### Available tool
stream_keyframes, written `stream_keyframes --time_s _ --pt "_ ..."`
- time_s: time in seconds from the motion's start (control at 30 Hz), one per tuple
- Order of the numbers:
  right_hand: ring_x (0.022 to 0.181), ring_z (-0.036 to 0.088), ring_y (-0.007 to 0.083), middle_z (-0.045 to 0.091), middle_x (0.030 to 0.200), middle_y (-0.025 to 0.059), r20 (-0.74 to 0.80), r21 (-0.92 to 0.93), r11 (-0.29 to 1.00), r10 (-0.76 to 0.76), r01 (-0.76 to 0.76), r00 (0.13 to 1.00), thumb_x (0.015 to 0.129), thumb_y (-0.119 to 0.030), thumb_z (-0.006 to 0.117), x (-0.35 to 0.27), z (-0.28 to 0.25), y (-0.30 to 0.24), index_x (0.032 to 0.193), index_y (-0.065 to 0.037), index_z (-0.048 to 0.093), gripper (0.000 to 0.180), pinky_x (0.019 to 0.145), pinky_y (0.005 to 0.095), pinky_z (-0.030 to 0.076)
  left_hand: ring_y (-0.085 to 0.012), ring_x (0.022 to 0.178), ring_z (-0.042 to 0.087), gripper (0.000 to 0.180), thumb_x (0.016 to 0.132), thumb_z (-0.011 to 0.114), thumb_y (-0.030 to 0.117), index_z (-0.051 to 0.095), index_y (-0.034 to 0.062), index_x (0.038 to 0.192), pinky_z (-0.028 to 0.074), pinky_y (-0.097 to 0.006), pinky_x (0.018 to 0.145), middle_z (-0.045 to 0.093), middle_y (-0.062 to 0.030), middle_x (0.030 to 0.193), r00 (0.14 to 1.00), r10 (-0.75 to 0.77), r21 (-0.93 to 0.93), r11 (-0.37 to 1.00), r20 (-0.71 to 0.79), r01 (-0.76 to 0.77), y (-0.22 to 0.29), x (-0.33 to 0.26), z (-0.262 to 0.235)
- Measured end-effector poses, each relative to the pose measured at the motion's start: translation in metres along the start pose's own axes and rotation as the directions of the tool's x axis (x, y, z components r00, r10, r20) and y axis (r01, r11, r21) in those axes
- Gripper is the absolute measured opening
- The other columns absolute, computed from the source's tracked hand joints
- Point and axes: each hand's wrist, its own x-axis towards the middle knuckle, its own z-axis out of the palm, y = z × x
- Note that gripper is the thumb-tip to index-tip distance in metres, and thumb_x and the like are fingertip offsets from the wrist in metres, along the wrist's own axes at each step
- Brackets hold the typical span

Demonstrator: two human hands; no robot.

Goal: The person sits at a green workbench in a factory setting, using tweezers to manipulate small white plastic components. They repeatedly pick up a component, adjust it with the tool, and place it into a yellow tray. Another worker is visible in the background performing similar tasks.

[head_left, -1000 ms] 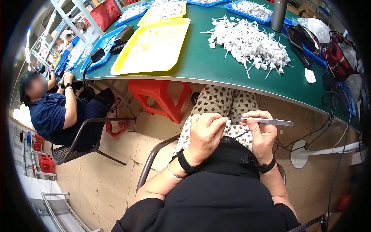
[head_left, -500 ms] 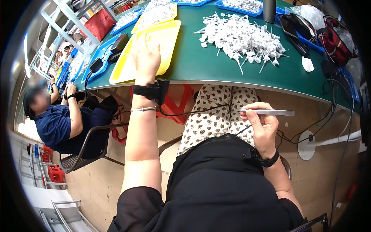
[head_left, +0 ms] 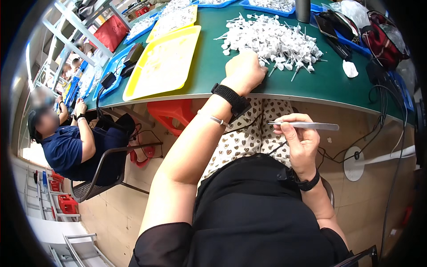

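At the near edge of a pile of small white plastic pieces with thin stems (head_left: 275, 42), my left hand (head_left: 245, 72) is closed, its fingers curled under. Whatever it may hold is hidden. My right hand (head_left: 302, 142) grips metal tweezers (head_left: 318, 126) between thumb and fingers, above my lap. The tweezers lie level, tips toward the left; nothing can be made out between them. Left of the pile, a yellow tray (head_left: 167, 62) with a few small pale bits in it rests at the table's near edge.
The green table (head_left: 209, 66) carries another yellow tray (head_left: 175, 22), blue trays (head_left: 119, 66) and a dark cylinder (head_left: 303, 11). Pouches and cables crowd the right end. A red stool (head_left: 171, 113) stands underneath. A seated person (head_left: 66, 142) works at the left.
My left hand has moved right, from over the yellow tray to the white pile, and its fingers have curled. My right hand keeps the tweezers in nearly the same place.
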Motion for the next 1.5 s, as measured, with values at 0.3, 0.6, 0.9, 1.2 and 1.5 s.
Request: stream_keyframes --time_s 0.3,0.6,0.9,1.2,1.5 --pt "0.090 0.070 0.0122 0.072 0.101 0.0091 -0.017 0.030 0.999 0.020 -0.020 1.000 0.101 -0.006 0.069 -0.002 0.002 -0.001 0.112 0.003 0.065 0.014 0.082 0.0266 0.060 -0.0108 0.066 0.064 0.018 0.098 0.072 0.016 0.066 -0.0010 0.096 0.053 -0.029 0.061 0.067 -0.0045 0.077 0.994 -0.096 -0.589 0.806 -0.042 0.053 -0.024 -0.062 -0.028" --pt "0.100 0.071 0.0182 0.071 0.109 0.0132 0.074 0.151 0.987 0.048 -0.059 0.996 0.103 -0.003 0.064 -0.006 0.005 0.006 0.119 0.005 0.060 0.018 0.093 0.0325 0.060 -0.0081 0.080 0.065 0.014 0.100 0.070 0.007 0.072 0.0008 0.112 0.055 -0.025 0.074 0.071 -0.0017 0.094 0.993 -0.070 -0.931 0.348 0.090 0.109 -0.001 -0.199 0.015" --pt "0.089 0.071 0.0141 0.074 0.100 0.0089 0.121 -0.147 0.989 0.023 -0.005 0.992 0.098 -0.001 0.070 -0.017 0.013 0.011 0.108 0.004 0.070 0.011 0.080 0.0264 0.056 -0.0263 0.088 0.069 0.019 0.093 0.070 -0.003 0.071 0.0025 0.111 0.055 -0.034 0.075 0.068 -0.0112 0.100 0.953 0.089 -0.674 0.688 -0.289 -0.269 -0.004 -0.208 0.029" --pt "0.077 0.070 0.0139 0.074 0.092 0.0073 0.147 -0.278 0.960 -0.001 0.042 0.989 0.098 -0.003 0.071 -0.015 0.015 0.013 0.102 0.003 0.073 0.007 0.070 0.0264 0.055 -0.0294 0.086 0.069 0.020 0.092 0.069 -0.005 0.069 0.0028 0.111 0.056 -0.036 0.074 0.067 -0.0120 0.100 0.950 0.110 -0.604 0.749 -0.292 -0.272 -0.003 -0.210 0.026" --pt "0.077 0.071 0.0140 0.075 0.089 0.0074 0.133 -0.270 0.961 -0.018 0.054 0.991 0.097 -0.003 0.072 -0.015 0.015 0.013 0.101 0.003 0.073 0.007 0.070 0.0262 0.056 -0.0295 0.095 0.066 0.020 0.091 0.072 -0.004 0.069 0.0012 0.110 0.053 -0.037 0.083 0.069 -0.0120 0.101 0.966 0.086 -0.619 0.753 -0.245 -0.224 -0.002 -0.212 0.027"
